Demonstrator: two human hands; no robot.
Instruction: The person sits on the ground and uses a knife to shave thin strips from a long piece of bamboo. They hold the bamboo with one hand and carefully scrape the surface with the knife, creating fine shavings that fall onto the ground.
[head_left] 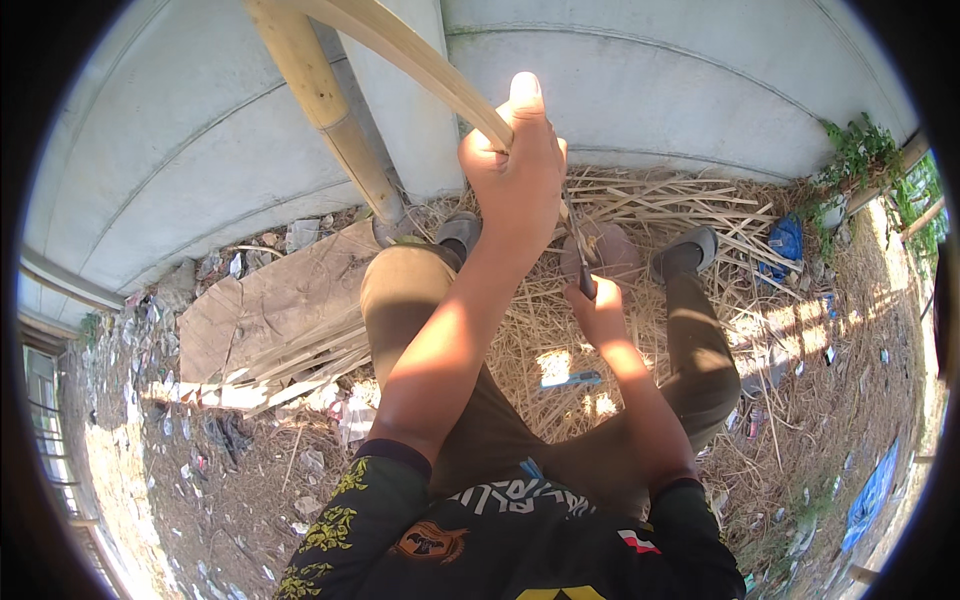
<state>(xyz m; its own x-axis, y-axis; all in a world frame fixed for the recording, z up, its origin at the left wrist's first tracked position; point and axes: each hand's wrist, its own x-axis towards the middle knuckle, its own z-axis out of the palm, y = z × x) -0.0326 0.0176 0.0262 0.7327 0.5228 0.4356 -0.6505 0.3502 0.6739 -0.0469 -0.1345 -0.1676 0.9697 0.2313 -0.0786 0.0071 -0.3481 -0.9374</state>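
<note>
My left hand [517, 175] is raised in front of me, closed around a long pale bamboo strip [425, 62] with the thumb pointing up. From that hand the strip runs up and to the left, out of the picture. Lower and to the right, my right hand [600, 312] grips the dark handle of a knife [584, 262]. Its blade points up toward the strip's lower end, below my left hand; whether they touch I cannot tell. Beneath the knife, between my feet, sits a rounded pinkish-brown block [612, 252], partly covered by shavings.
Split bamboo strips [690, 208] lie piled along the grey wall [640, 90]. A thick bamboo pole [335, 115] leans there. Left of me are a brown flat sheet [270, 300] and more strips [300, 360]. Shavings [530, 330] and litter cover the ground; a blue plastic bag [783, 240] lies right.
</note>
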